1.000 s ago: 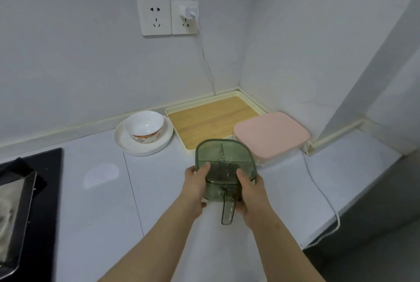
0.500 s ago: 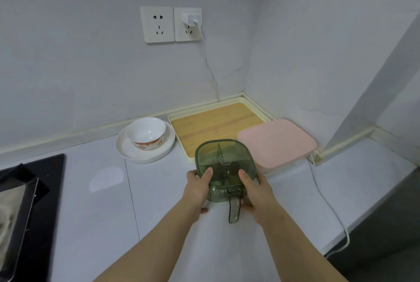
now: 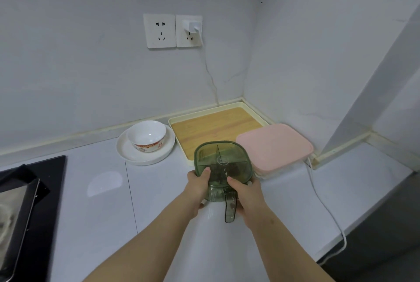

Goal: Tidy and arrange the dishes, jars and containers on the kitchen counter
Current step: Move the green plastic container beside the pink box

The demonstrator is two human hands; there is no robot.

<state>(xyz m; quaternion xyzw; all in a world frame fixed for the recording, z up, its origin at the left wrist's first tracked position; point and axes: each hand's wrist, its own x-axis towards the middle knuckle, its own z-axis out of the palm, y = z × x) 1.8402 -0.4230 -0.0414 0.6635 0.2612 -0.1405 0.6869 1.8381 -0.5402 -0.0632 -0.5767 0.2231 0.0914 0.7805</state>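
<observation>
A translucent green container (image 3: 221,159) with a divided lid and a handle pointing toward me stands at the centre of the white counter (image 3: 102,202). My left hand (image 3: 196,187) grips its left side, thumb on the lid. My right hand (image 3: 246,193) grips the right side beside the handle, thumb on the lid too. Behind it lies a wooden-bottomed cream tray (image 3: 213,126). A pink-lidded container (image 3: 275,145) sits to the right. A white patterned bowl (image 3: 146,135) rests in a white plate (image 3: 127,156) at the back left.
A black stovetop (image 3: 45,190) with a metal pan (image 3: 13,225) fills the left edge. A white cable (image 3: 327,211) runs from the plugged charger (image 3: 192,28) down along the counter's right part and over its front edge. Walls meet in a corner behind the tray.
The container and both hands hold nearly the same spot on the counter; the view has tilted down slightly, so everything sits a little lower in frame.
</observation>
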